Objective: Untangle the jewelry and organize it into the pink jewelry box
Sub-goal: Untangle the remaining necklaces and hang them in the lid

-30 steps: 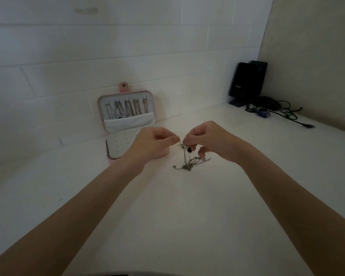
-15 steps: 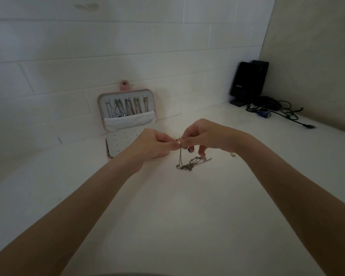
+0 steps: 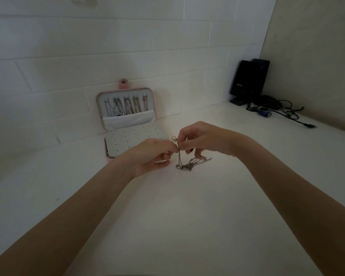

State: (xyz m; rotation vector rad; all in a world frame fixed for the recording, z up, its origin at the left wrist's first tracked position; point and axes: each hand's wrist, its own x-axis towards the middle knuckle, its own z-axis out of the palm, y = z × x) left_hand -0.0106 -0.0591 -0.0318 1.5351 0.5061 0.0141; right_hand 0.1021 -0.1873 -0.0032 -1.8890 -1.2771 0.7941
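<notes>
A tangle of silver chains [image 3: 189,165] lies on the white table, with strands rising to my fingertips. My left hand [image 3: 153,156] and my right hand [image 3: 199,138] meet above it, each pinching the raised strands at about the same spot. A small gold ring-like piece [image 3: 174,138] sticks up just above the pinch. The pink jewelry box [image 3: 126,124] stands open behind my left hand, its lid leaning on the wall with several chains hanging in it and a white perforated panel below.
A black speaker [image 3: 247,82] stands in the far right corner with a heap of dark cables [image 3: 277,111] beside it. White tiled wall runs along the back. Bare white tabletop lies in front of the tangle.
The hands have come together from slightly apart, and both now pinch the strands at one point. The gold piece now shows above the fingertips. The tangle stays on the table.
</notes>
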